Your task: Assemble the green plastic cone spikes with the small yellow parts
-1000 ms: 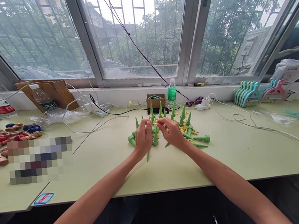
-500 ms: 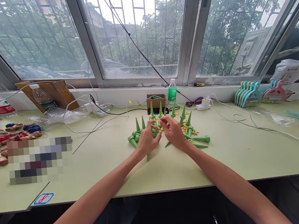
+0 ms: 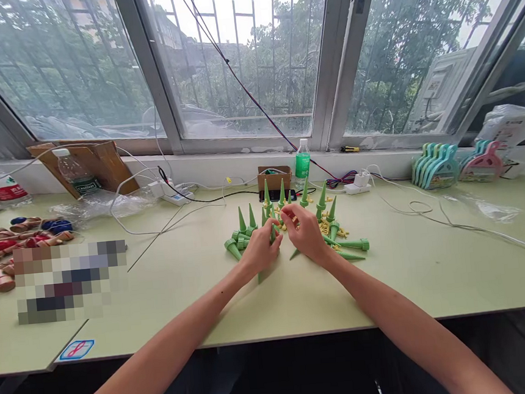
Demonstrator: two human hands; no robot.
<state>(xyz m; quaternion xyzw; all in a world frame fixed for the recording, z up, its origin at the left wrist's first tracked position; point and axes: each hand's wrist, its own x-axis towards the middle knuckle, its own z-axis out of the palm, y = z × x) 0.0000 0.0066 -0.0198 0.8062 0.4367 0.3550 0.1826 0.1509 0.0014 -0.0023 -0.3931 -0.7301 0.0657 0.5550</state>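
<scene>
My left hand (image 3: 261, 247) is curled around a green plastic plant-watering spike (image 3: 259, 278); its tip shows below the hand, and most of it is hidden. Just to the right, my right hand (image 3: 306, 231) has thumb and fingertips pinched together; whatever is between them is too small to make out. Around both hands are more green spikes, several upright, such as a standing spike (image 3: 321, 201), and others on their sides, such as a lying spike (image 3: 349, 244). Small yellow pieces (image 3: 339, 233) are scattered among them, mostly right of and behind my right hand.
A green-labelled bottle (image 3: 302, 164), a small cardboard box (image 3: 274, 177) and a dark phone stand behind the spikes. White cables (image 3: 458, 225) cross the table. Wooden toys (image 3: 0, 247) lie left; pastel clips (image 3: 439, 166) stand at the back right.
The fingers of my left hand have curled in and drawn slightly down from the right fingertips. My right hand stays almost still. Another person's hand at the far right has left the view.
</scene>
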